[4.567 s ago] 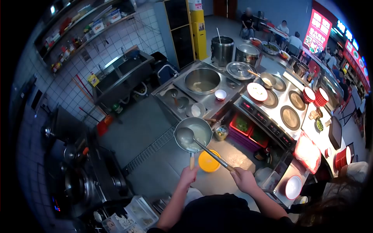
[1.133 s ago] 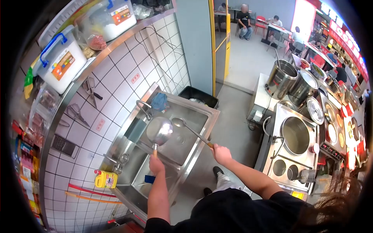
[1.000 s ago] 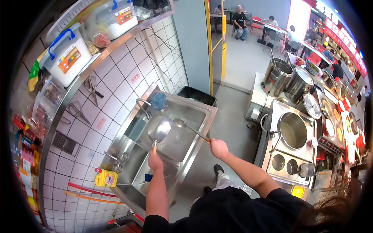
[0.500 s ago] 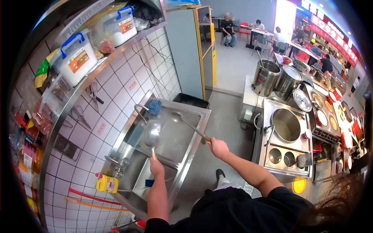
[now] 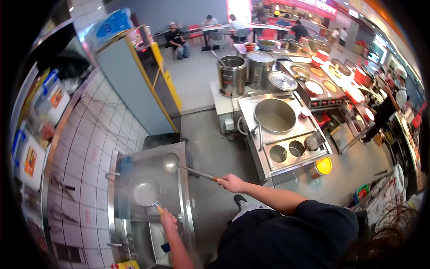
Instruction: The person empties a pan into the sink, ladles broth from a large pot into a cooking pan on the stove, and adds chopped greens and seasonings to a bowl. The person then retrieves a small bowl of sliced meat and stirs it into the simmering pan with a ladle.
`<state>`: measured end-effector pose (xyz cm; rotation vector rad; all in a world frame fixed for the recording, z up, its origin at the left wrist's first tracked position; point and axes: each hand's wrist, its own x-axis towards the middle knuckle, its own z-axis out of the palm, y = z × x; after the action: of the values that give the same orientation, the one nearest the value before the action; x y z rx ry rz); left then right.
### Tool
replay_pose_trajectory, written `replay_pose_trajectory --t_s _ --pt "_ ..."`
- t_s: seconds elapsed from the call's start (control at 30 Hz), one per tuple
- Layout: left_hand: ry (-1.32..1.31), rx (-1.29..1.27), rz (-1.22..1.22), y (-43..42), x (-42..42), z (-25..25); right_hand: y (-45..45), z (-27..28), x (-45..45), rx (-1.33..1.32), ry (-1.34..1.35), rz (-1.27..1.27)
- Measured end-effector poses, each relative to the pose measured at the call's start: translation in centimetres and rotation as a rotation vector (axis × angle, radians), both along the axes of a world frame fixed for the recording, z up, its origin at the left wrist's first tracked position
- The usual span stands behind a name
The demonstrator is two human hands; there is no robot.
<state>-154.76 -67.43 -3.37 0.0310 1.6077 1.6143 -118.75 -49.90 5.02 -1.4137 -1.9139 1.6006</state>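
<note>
My left hand (image 5: pixel 169 221) is closed around the wooden handle of a small round metal pan (image 5: pixel 147 190), whose inside faces up over the steel sink (image 5: pixel 182 193). My right hand (image 5: pixel 231 183) grips the wooden end of a long-handled ladle (image 5: pixel 170 163). The ladle's bowl is over the sink's far right part, apart from the pan. A bent metal tap (image 5: pixel 112 175) reaches over the sink's left edge beside the pan. Whether the pan or ladle holds any water I cannot tell.
To the right stands a steel cooker with a large round pot (image 5: pixel 275 115) and smaller wells. Behind it are tall steel pots (image 5: pixel 232 76). A yellow-lidded bucket (image 5: pixel 322 167) is on the floor. People sit at tables beyond; one person (image 5: pixel 387 107) stands far right.
My view has turned to the right. The pan has tipped from showing its shiny outside to facing up. The ladle's bowl has come up, its inside now showing. Both hands keep their hold.
</note>
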Motion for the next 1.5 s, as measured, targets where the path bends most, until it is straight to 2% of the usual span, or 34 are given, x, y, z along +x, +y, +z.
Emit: replay_pose_trajectory --t_s 0.27,0.47,0.53,0.6,0.67,0.7,0.8,0.83,0.9,1.13,1.27,1.5 --pt "-0.374 0.097 -0.252 5.4 9.6 2.7 -1.3 6.0 14.7 -0.295 0.177 -0.374" --pt "-0.494 0.063 -0.533 12.3 15.3 2.6 2.3 8.4 25.3 -0.241 0.294 -0.648" --pt "-0.490 0.025 -0.592 15.1 16.6 2.5 5.5 7.7 28.8 -0.131 0.170 -0.733" --pt "-0.453 -0.019 -0.657 18.2 18.1 3.0 9.7 5.8 32.1 0.035 -0.010 -0.767" --pt "-0.423 -0.085 -0.692 21.5 19.6 3.8 14.1 4.8 34.5 0.087 -0.107 -0.813" --pt "-0.408 -0.119 -0.703 23.1 20.4 4.1 16.8 1.8 36.4 0.135 -0.201 -0.825" --pt "-0.407 -0.161 -0.742 27.5 22.0 5.0 23.6 -2.6 39.4 0.030 -0.320 -0.866" --pt "-0.375 -0.177 -0.759 28.9 22.8 5.6 26.3 -6.0 41.2 0.073 -0.368 -0.800" --pt "-0.313 -0.215 -0.784 30.9 23.9 6.6 30.6 -10.9 42.6 -0.004 -0.361 -0.821" --pt "-0.266 -0.285 -0.804 34.6 25.8 6.6 39.6 -16.6 42.6 -0.267 -0.297 -0.899" --pt "-0.257 -0.323 -0.820 35.0 25.8 5.7 42.3 -20.6 42.1 -0.318 -0.214 -0.917" --pt "-0.259 -0.410 -0.861 35.9 25.4 4.1 44.2 -24.4 39.7 -0.435 -0.146 -1.012"
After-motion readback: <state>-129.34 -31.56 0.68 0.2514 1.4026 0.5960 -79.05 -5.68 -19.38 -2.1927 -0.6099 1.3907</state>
